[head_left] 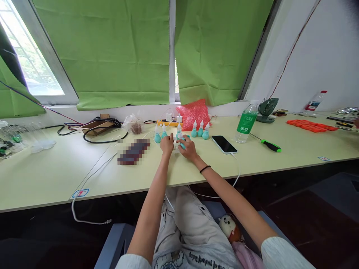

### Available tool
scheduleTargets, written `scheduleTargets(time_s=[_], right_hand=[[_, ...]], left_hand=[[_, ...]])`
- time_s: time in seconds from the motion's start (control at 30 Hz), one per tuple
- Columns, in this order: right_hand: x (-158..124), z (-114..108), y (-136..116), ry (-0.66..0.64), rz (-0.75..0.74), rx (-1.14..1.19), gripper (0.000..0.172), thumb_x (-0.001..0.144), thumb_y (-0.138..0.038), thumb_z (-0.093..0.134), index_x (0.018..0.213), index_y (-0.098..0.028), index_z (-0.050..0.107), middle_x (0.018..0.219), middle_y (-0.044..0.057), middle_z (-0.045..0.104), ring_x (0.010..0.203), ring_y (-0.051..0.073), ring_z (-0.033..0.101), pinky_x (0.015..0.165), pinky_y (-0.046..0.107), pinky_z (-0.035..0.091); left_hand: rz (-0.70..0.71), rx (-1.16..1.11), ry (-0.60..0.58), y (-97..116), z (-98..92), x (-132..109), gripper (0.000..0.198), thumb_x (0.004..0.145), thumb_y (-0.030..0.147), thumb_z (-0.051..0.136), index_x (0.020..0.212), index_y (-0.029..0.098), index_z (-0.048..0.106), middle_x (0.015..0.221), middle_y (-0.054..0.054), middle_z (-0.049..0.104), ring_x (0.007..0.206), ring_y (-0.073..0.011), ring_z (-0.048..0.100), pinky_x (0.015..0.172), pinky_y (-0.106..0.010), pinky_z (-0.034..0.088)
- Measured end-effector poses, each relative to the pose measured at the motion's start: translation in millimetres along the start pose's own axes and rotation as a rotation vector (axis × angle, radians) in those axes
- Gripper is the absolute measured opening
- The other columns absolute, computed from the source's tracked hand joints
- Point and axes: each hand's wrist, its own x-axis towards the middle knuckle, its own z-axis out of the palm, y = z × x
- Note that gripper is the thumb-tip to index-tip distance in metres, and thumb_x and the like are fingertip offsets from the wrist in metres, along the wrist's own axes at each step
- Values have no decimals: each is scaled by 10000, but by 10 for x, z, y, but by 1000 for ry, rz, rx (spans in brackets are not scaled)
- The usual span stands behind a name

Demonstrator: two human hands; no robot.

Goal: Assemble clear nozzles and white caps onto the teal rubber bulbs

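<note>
1. Leftmost, clear plastic cups (42,142) are sitting at the desk's (56,175) far edge; contents too faint to tell.
2. Black cables (98,129) are coiling by a cardboard box (97,126); next over, a clear bag (134,125) is holding something brown.
3. Two teal bulbs (160,135) with white tips are standing upright just behind the left hand (167,144).
4. Left hand is resting fingers-down on the desk, curled against a small white piece (176,144); whether it is actually gripping, I cannot tell.
5. Right hand (187,148) is closing around a teal bulb (183,142) lying low between both hands; the bulb is mostly covered.
6. Judging by the row, six bulbs are standing finished-looking with tips on; the one in hand looks like the piece being worked.
7. Three more bulbs (200,130) are standing before a red bubble bag (193,111).
8. Phone (224,144) is charging; a green-labelled bottle (246,122) is standing capped, holding clear liquid.
9. Far right, an orange tray (311,126) is lying flat.
</note>
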Motion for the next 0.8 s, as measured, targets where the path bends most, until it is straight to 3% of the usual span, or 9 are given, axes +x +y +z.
scheduleTargets(time_s=[0.23,0.33,0.57,0.8], right_hand=[[20,-29,33,123,95,90,413,738,-177,378,1151,-193,363,1059,73,488,944,192,497,743,298,421],[27,-1,32,165,138,116,492,691,-208,445,1157,-176,294,1034,82,520,891,205,534,702,313,444],[41,45,81,259,200,143,400,645,-254,497,1026,-180,405,944,85,584,805,206,572,700,326,455],[32,48,121,259,163,224,337,611,-245,506,937,-191,438,781,35,614,692,178,599,636,292,478]], left_hand=[[61,49,9,-33,16,-29,261,817,272,467,1047,151,498,1067,-74,515,920,-177,524,769,-370,449],[108,-11,-27,28,18,-26,259,821,274,460,1042,145,500,1057,-75,520,899,-171,530,755,-365,456],[195,-200,-265,149,7,-60,248,812,269,477,1009,125,517,990,-66,550,810,-145,553,673,-316,480],[220,-281,-365,89,1,-40,222,816,272,471,961,114,528,921,-52,563,772,-134,557,663,-309,480]])
